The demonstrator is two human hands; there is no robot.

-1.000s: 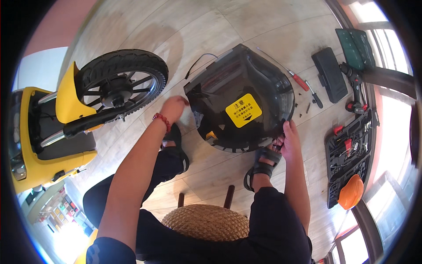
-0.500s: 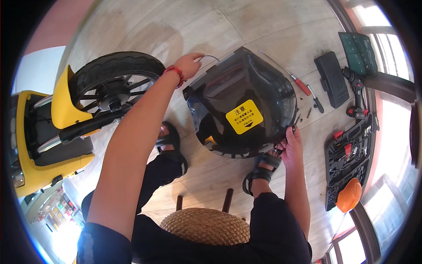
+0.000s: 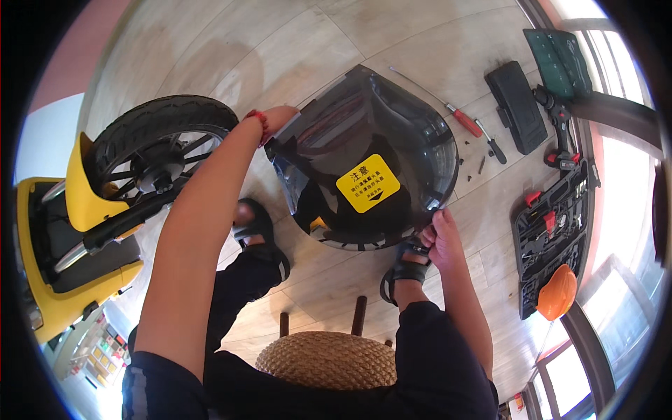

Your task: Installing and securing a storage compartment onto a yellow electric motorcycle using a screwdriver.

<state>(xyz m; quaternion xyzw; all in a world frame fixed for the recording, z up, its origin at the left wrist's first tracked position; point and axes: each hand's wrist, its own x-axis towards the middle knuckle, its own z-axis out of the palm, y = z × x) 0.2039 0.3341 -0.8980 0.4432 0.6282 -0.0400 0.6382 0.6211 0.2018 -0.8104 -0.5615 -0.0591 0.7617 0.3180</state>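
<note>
A glossy black shell (image 3: 406, 133), rounded on its right side and bearing a yellow label (image 3: 368, 183), is between my two hands. Its upper left edge covers the fingers of my left hand (image 3: 278, 119), which reaches under it, so their grip is hidden. At the lower right rim, my right hand (image 3: 444, 238) pinches the shell, thumb on the outer side and fingers curled at the edge. Just below that rim is my right sandalled foot (image 3: 408, 262).
To the left stands a yellow two-wheeler with a black-tyred wheel (image 3: 159, 164). Screwdrivers (image 3: 463, 120), small loose parts, a black case (image 3: 516, 106), a cordless drill (image 3: 560, 129), an open tool set (image 3: 553, 234) and an orange cap-like object (image 3: 557, 292) lie right. A woven stool (image 3: 325, 360) is below.
My left hand has gone from holding a thin wire beside the shell to reaching under its edge; the wire is out of sight. Small metallic pieces by my right hand no longer show.
</note>
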